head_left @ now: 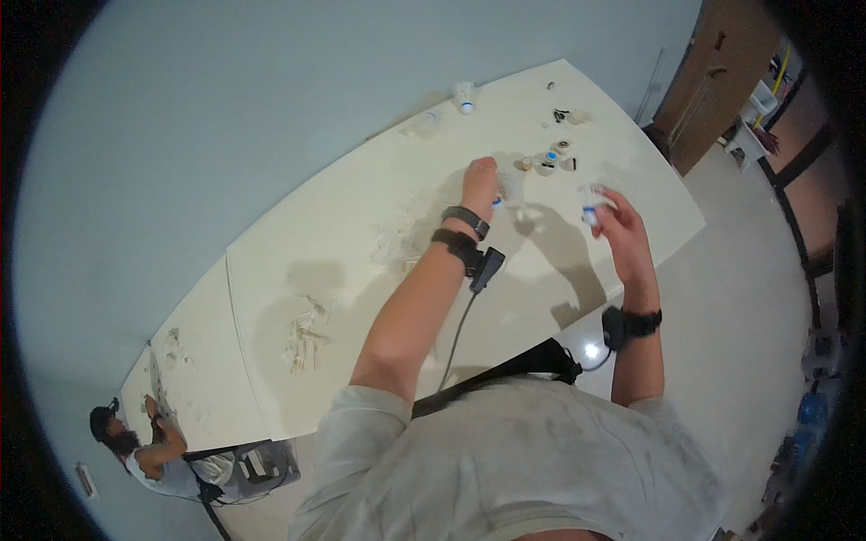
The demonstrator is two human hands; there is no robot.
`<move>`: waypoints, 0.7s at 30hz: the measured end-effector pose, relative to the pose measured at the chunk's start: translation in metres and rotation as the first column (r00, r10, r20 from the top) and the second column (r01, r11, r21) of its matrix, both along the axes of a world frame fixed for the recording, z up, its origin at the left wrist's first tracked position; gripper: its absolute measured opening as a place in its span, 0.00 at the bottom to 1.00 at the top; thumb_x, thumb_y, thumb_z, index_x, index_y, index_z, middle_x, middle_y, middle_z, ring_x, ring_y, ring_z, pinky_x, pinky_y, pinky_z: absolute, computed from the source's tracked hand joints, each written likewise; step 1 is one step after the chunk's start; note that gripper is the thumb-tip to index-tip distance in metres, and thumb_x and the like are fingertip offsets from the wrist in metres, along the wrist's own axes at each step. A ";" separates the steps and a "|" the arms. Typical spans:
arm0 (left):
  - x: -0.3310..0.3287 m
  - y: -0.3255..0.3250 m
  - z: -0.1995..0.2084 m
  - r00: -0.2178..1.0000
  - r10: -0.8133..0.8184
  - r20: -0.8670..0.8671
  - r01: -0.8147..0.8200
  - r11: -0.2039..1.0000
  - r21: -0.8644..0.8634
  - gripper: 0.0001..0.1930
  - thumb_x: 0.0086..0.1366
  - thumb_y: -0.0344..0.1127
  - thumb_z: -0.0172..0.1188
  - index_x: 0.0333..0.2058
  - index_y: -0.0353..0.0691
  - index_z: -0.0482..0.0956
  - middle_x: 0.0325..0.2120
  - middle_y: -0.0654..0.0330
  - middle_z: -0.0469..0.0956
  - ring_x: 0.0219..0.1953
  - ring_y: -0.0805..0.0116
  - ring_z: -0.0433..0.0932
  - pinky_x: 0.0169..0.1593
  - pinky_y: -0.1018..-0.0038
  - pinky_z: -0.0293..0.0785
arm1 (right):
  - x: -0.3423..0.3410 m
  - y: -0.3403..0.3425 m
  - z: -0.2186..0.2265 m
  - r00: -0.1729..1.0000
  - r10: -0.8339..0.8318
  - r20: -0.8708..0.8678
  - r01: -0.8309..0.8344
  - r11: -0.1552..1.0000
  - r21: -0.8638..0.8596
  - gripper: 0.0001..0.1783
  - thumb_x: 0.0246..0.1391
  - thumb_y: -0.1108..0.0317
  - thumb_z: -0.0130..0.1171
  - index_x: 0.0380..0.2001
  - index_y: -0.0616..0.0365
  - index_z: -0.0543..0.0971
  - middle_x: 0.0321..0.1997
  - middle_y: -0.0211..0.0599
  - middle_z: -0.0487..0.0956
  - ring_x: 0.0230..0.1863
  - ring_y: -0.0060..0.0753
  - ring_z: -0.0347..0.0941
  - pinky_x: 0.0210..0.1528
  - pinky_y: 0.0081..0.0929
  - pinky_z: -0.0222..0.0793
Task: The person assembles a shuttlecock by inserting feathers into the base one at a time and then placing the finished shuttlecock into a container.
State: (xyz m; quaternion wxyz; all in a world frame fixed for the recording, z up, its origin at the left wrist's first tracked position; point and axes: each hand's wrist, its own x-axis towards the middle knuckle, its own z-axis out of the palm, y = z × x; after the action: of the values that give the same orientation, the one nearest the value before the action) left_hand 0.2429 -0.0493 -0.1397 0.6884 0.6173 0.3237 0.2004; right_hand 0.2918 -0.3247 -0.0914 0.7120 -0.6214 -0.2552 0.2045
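Observation:
My left hand is closed above the white table, its fingertips mostly hidden from view. Against its right side shows a shuttlecock with a pale skirt and a blue band, which the hand appears to grip. Further right, my right hand is raised over the table and pinches a second shuttlecock by its white and blue base, skirt pointing up. Another shuttlecock stands near the wall edge. Black straps with small devices and cables circle both wrists.
Beyond my hands lie several small round items, one with a blue centre, and a small black tool. Loose whitish pieces lie on the white table at left. Another person works at the far left end.

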 end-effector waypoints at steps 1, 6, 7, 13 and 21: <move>-0.005 -0.003 0.006 1.000 -0.007 -0.001 0.007 1.000 -0.011 0.17 0.70 0.40 0.54 0.50 0.36 0.77 0.42 0.56 0.78 0.40 0.65 0.76 0.41 0.67 0.74 | -0.011 -0.018 -0.005 0.996 -0.028 -0.088 0.030 0.999 0.017 0.24 0.62 0.65 0.64 0.59 0.62 0.76 0.37 0.29 0.81 0.36 0.19 0.71 0.40 0.20 0.68; -0.061 0.005 0.039 0.999 -0.044 0.007 0.041 0.978 0.203 0.24 0.73 0.41 0.51 0.63 0.35 0.72 0.60 0.54 0.75 0.63 0.64 0.70 0.66 0.70 0.61 | -0.055 -0.076 -0.024 0.941 -0.108 -0.321 0.098 0.994 -0.048 0.24 0.62 0.65 0.63 0.59 0.63 0.76 0.36 0.28 0.80 0.37 0.19 0.71 0.39 0.21 0.68; -0.084 -0.003 0.056 0.991 -0.101 0.093 0.091 0.990 0.110 0.24 0.74 0.42 0.51 0.62 0.34 0.73 0.59 0.53 0.75 0.63 0.65 0.69 0.66 0.68 0.62 | -0.062 -0.080 -0.021 0.943 -0.091 -0.321 0.074 0.995 -0.066 0.24 0.61 0.64 0.64 0.59 0.62 0.76 0.36 0.28 0.80 0.37 0.19 0.71 0.39 0.21 0.68; -0.221 -0.065 0.083 0.826 -0.520 0.217 0.561 0.800 -0.215 0.33 0.76 0.49 0.53 0.70 0.35 0.58 0.65 0.52 0.67 0.64 0.60 0.70 0.67 0.62 0.65 | -0.102 -0.018 0.023 0.959 0.259 0.112 -0.250 0.964 -0.091 0.28 0.52 0.73 0.71 0.57 0.58 0.77 0.35 0.25 0.80 0.36 0.19 0.72 0.40 0.24 0.69; -0.306 -0.094 0.041 0.966 -0.010 0.259 0.117 0.909 -0.400 0.28 0.76 0.39 0.55 0.69 0.36 0.59 0.56 0.53 0.73 0.55 0.61 0.76 0.59 0.64 0.74 | -0.171 0.084 0.006 0.445 0.482 0.755 -0.465 0.845 -0.265 0.28 0.48 0.60 0.74 0.53 0.52 0.79 0.42 0.33 0.81 0.40 0.40 0.75 0.47 0.34 0.71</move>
State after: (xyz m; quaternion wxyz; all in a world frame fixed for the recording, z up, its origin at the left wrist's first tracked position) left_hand -0.0632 -0.1434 -0.0991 0.8446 0.4381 0.2486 0.1815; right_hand 0.1211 -0.2407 -0.0856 0.4281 -0.5552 -0.7065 0.0966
